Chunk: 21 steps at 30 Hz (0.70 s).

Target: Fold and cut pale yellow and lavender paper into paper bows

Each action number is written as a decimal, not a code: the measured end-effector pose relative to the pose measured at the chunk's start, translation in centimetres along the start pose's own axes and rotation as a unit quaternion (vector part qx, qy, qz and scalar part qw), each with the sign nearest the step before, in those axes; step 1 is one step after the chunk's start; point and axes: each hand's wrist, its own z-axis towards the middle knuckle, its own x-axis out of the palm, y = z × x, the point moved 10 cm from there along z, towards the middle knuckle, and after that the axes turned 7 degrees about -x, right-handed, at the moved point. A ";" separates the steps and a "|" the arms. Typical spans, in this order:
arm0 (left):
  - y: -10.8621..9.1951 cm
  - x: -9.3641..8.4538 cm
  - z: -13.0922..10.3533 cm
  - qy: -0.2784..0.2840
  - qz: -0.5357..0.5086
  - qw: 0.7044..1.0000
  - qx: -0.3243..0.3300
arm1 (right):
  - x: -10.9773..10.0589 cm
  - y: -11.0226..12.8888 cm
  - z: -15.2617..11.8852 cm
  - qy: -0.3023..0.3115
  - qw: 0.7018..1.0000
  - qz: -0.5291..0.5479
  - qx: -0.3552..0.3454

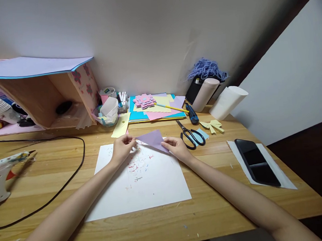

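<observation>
A triangular piece of purple paper point(152, 138) is held up between my two hands, over the back edge of a white sheet point(154, 181) marked with coloured specks. My left hand point(123, 148) pinches its left corner between thumb and fingers. At the lower right corner, my right hand point(177, 148) grips it the same way. Black-handled scissors point(190, 135) lie just beyond my right hand, partly over a light blue paper piece point(202, 135). Behind my left hand rests a yellow paper piece point(122, 124).
A glue gun point(2, 174) and its black cord point(83, 155) lie on the left. At the back are a coloured paper stack point(158, 117), a pink paper flower point(144, 101), a box cutter point(192, 114) and a yellow paper bow point(213, 125). A phone point(256, 161) lies right.
</observation>
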 end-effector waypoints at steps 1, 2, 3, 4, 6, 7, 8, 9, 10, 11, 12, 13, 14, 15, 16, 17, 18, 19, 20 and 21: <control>0.0 -0.2 0.1 -0.008 -0.004 1.000 0.002 | 0.1 0.1 0.0 0.005 1.000 -0.013 -0.007; 0.1 -0.3 0.2 -0.015 -0.011 1.000 0.002 | 0.0 0.2 0.0 0.003 1.000 -0.026 -0.012; 0.1 -0.4 0.3 -0.017 -0.019 1.000 0.001 | -0.3 0.4 0.0 -0.008 0.999 -0.040 -0.023; 0.1 -0.4 0.4 -0.016 -0.029 0.999 -0.002 | -0.7 0.8 0.0 -0.026 0.997 -0.057 -0.040; 0.1 -0.1 0.3 0.000 -0.052 0.999 -0.008 | -1.7 2.0 -0.1 -0.071 0.989 -0.094 -0.090; 0.0 0.1 0.2 0.014 -0.060 0.998 -0.008 | -2.1 2.7 -0.3 -0.091 0.983 -0.111 -0.115; -0.3 0.5 0.0 0.030 -0.065 0.997 -0.004 | -2.4 3.2 -0.4 -0.107 0.977 -0.124 -0.135; -0.7 0.9 -0.3 0.048 -0.065 0.997 0.005 | -2.5 3.5 -0.6 -0.119 0.974 -0.129 -0.146; -1.2 1.3 -0.7 0.065 -0.055 0.996 0.020 | -2.6 3.7 -0.8 -0.126 0.972 -0.126 -0.152; -1.8 1.7 -1.1 0.079 -0.035 0.996 0.038 | -2.5 3.9 -0.9 -0.127 0.973 -0.117 -0.155; -2.4 2.1 -1.6 0.091 -0.002 0.994 0.059 | -2.2 3.9 -1.0 -0.119 0.975 -0.104 -0.156; -2.9 2.6 -2.1 0.101 0.038 0.991 0.078 | -1.8 4.0 -1.0 -0.102 0.978 -0.093 -0.157; -3.2 3.1 -2.4 0.110 0.069 0.988 0.085 | -1.2 4.1 -1.1 -0.082 0.980 -0.085 -0.159; -3.2 3.7 -2.7 0.127 0.080 0.986 0.079 | -0.7 4.2 -1.2 -0.061 0.982 -0.079 -0.161; -3.0 4.3 -2.9 0.153 0.066 0.984 0.061 | -0.3 4.3 -1.2 -0.043 0.983 -0.073 -0.162; -2.6 5.0 -3.1 0.188 0.032 0.981 0.034 | 0.0 4.2 -1.2 -0.028 0.985 -0.066 -0.159; -2.0 5.7 -3.2 0.223 -0.009 0.975 0.001 | 0.3 4.0 -1.2 -0.014 0.987 -0.054 -0.148; -1.5 6.3 -3.4 0.251 -0.049 0.966 -0.032 | 0.5 3.7 -1.1 -0.002 0.990 -0.041 -0.132; -1.0 6.7 -3.5 0.270 -0.079 0.958 -0.061 | 0.7 3.1 -1.0 0.009 0.994 -0.026 -0.109; -0.6 6.9 -3.6 0.279 -0.096 0.952 -0.083 | 0.8 2.6 -0.9 0.019 0.996 -0.012 -0.082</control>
